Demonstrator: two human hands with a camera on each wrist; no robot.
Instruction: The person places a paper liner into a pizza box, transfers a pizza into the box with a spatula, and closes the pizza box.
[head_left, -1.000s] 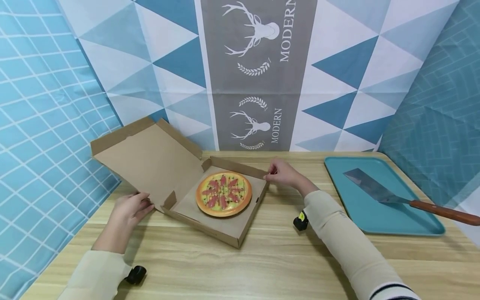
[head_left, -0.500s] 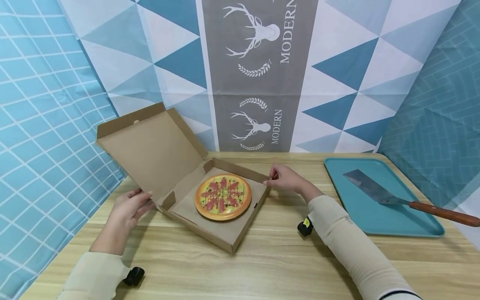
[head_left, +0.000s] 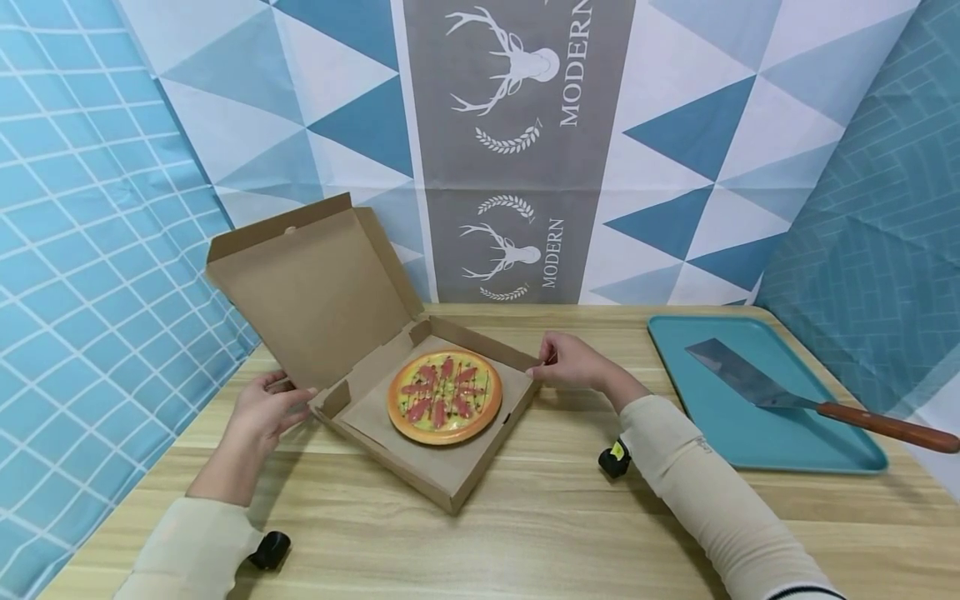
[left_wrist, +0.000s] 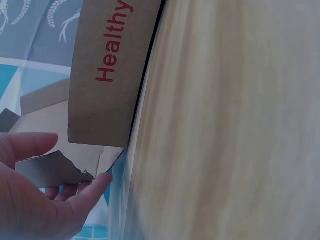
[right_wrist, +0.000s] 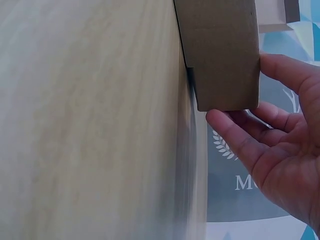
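A brown cardboard pizza box [head_left: 401, 458] stands open and turned at an angle on the table, its lid [head_left: 322, 292] raised and leaning back to the left. Inside lies a round pizza [head_left: 445, 400] with an orange crust and red toppings. My left hand [head_left: 262, 417] holds the lid's near side beside the hinge. In the left wrist view, its thumb and fingers lie on either side of a cardboard flap [left_wrist: 50, 170]. At the box's back right corner, my right hand [head_left: 573, 362] grips the wall; the right wrist view has the fingers around that corner [right_wrist: 225, 75].
On the right of the wooden table [head_left: 525, 542] lies a teal tray [head_left: 802, 437]. A spatula [head_left: 742, 375] with a wooden handle rests on it, the handle sticking out past the rim. Patterned blue and white cloths line the back and sides.
The lid has risen more upright and shifted right. The box has turned slightly, its front corner moving left and nearer. My left hand has moved a little right with the lid; the right hand slightly nearer.
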